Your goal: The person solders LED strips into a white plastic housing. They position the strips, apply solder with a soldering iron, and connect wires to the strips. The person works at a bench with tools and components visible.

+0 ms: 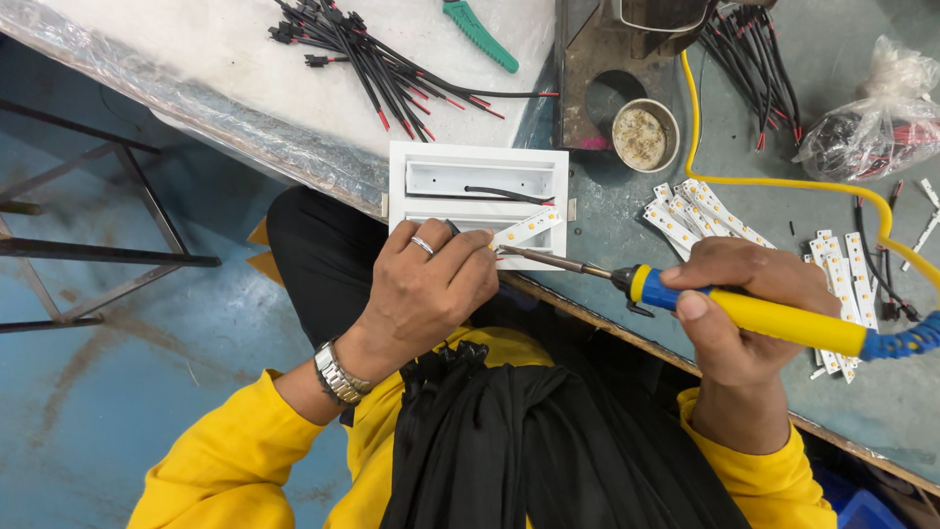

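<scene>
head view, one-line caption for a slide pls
Right hand brings a yellow-handled soldering iron to a white LED strip that the left hand steadies on a white housing.

I count two hands: my left hand (431,289) and my right hand (749,309), at lower centre and lower right. One soldering iron (754,315) with a yellow handle. One white housing (478,201) at centre, one black wire (504,193) inside it, one light strip (529,227) across its lower edge. One round tin (645,135) above centre right. One green tool (480,35) at top centre. One plastic bag (871,122) at upper right. Two bundles of wires: upper centre (382,69) and upper right (749,59); strands too many to count. Two heaps of loose strips: (700,216) and (842,284); number unclear. One wristwatch (338,374), one ring (422,245).
</scene>
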`<control>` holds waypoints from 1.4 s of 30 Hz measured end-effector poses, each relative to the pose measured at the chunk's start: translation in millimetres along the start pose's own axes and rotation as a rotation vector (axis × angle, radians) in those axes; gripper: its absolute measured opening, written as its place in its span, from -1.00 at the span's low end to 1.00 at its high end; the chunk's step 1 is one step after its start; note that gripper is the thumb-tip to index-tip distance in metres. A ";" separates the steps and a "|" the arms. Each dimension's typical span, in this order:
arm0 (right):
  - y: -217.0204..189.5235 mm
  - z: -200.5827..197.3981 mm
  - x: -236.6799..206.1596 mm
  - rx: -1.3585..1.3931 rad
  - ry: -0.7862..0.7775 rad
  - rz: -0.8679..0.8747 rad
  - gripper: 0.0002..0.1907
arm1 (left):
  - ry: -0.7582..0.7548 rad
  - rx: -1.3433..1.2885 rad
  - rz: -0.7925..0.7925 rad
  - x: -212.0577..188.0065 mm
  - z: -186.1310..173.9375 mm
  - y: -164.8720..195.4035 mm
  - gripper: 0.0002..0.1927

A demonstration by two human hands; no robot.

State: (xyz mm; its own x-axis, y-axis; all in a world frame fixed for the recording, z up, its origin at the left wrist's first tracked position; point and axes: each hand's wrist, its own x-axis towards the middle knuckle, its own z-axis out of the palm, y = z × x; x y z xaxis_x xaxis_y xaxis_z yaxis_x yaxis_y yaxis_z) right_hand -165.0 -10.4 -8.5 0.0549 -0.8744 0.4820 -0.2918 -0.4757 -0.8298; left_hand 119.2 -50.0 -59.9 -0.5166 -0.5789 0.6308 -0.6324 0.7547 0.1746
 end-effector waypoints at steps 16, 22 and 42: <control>6.5 -4.2 -4.0 -0.029 -0.034 -0.057 -0.75 | -0.006 -0.037 -0.018 3.4 -1.8 3.9 -0.89; 6.8 -4.2 -3.8 -0.054 -0.029 -0.035 -0.75 | -0.013 -0.054 -0.034 1.8 -1.5 6.3 -0.89; 7.8 -16.0 -5.0 0.031 0.079 0.071 -0.70 | -0.085 -0.143 -0.118 25.4 0.9 2.4 -0.89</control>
State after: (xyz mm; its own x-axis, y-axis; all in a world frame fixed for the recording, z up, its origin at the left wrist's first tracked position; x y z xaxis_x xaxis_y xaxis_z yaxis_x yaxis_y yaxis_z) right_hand -182.9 -8.2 -12.9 -0.0404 -0.8966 0.4409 -0.2626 -0.4162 -0.8705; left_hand 104.1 -63.3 -44.2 -0.4944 -0.6856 0.5343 -0.6062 0.7125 0.3533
